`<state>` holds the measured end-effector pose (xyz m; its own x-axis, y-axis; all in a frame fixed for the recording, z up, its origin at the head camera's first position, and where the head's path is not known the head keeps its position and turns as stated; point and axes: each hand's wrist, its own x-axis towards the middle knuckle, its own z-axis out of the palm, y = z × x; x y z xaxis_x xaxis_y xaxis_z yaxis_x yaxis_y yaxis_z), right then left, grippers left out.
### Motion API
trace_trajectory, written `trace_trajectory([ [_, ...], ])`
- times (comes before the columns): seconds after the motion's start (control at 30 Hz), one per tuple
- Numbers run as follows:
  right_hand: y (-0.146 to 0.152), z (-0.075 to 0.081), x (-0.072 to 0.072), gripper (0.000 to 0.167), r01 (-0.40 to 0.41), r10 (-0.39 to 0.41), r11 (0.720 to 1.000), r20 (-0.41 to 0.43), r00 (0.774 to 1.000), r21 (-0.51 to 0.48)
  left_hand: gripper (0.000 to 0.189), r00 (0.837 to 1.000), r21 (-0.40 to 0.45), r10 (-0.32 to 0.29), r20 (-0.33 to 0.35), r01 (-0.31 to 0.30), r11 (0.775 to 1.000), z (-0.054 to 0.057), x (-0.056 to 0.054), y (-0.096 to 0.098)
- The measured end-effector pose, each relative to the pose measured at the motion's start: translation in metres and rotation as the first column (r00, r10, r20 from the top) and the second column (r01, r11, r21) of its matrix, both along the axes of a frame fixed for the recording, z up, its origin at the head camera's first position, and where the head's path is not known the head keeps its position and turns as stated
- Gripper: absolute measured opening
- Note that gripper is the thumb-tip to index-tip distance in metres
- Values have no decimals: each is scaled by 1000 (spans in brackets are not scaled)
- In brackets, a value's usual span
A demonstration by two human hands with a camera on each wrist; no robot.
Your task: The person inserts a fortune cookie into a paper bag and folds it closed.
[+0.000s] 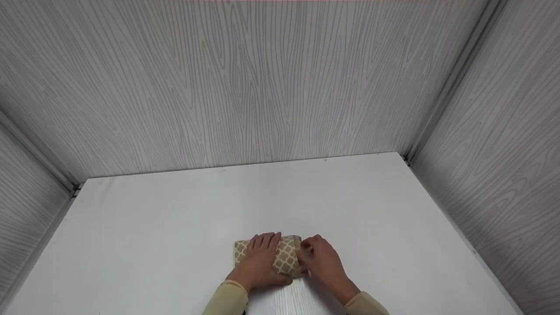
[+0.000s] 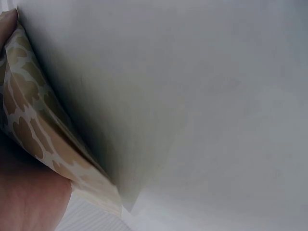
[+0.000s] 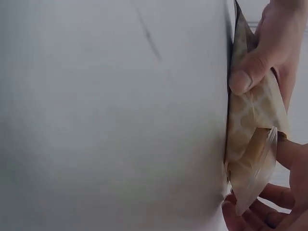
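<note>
A flat package in tan paper with a cream lattice pattern (image 1: 286,259) lies on the white table, its right end folded. My left hand (image 1: 258,266) grips it across the top, fingers toward the far edge and thumb along the near side. My right hand (image 1: 326,264) is at the right end, fingers bent around the folded end. In the right wrist view a pale, partly see-through flap (image 3: 257,180) sticks out from that end, between the right hand's fingers. The left thumb (image 3: 248,74) presses the patterned side. The left wrist view shows the package's creased left end (image 2: 53,139).
The white table (image 1: 175,218) spreads around the package on all sides. Grey wood-grain panels stand behind it (image 1: 245,87), at the left (image 1: 22,175) and at the right (image 1: 494,153). Both forearms have cream sleeves (image 1: 227,297).
</note>
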<state>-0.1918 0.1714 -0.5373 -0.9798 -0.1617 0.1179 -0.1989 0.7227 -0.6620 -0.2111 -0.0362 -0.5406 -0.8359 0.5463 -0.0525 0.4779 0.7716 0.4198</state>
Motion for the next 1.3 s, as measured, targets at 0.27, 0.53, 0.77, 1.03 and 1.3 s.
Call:
trace_trajectory([
  [0.27,20,4,-3,33,-69,98,974,125,987,-218,115,1000,-1,5,2,-5,1000,0,0,-1],
  [0.53,4,0,-8,21,73,-60,984,79,995,-161,113,1000,-14,7,3,-7,1000,0,1,-1],
  [0.77,-5,-2,-10,7,68,-51,981,97,994,-181,113,1000,-17,8,-25,-9,1000,-1,2,0],
  [1.03,3,1,-9,22,6,166,869,302,939,-494,115,1000,2,5,-22,-5,1000,1,1,1],
  [1.3,13,11,-10,28,16,303,793,418,856,-609,116,1000,19,15,-4,-15,1000,1,1,1],
])
